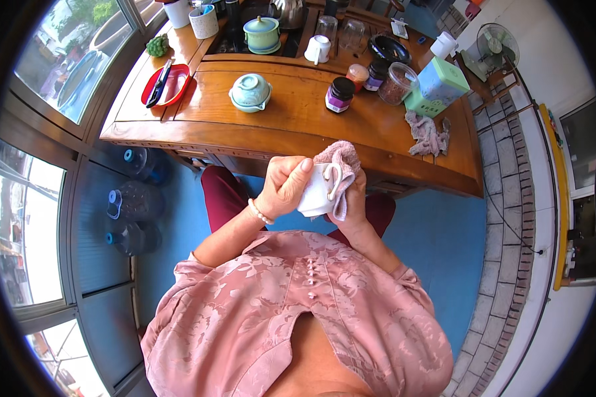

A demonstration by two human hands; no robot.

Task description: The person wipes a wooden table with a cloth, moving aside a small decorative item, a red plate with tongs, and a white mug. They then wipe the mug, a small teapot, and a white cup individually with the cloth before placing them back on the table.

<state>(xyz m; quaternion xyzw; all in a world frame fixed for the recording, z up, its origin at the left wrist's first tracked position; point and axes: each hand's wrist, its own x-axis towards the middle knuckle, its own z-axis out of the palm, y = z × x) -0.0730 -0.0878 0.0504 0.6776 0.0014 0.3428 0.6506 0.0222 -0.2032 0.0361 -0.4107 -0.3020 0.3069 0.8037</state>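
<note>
In front of my chest, off the table's near edge, I hold a white cup with a looped handle. My left hand grips the cup's side, thumb up, a beaded bracelet at the wrist. A pink terry cloth lies against the cup's rim and other side, bunched in my right hand. Most of the right fingers are hidden behind cloth and cup. Nearest on the table is a pale celadon lidded bowl. A dark-lidded jar stands to its right.
The wooden table carries a red tray with a box cutter, a green lidded pot, a white mug, a clear tub, a green tin and a crumpled cloth. Water bottles stand on the floor at left.
</note>
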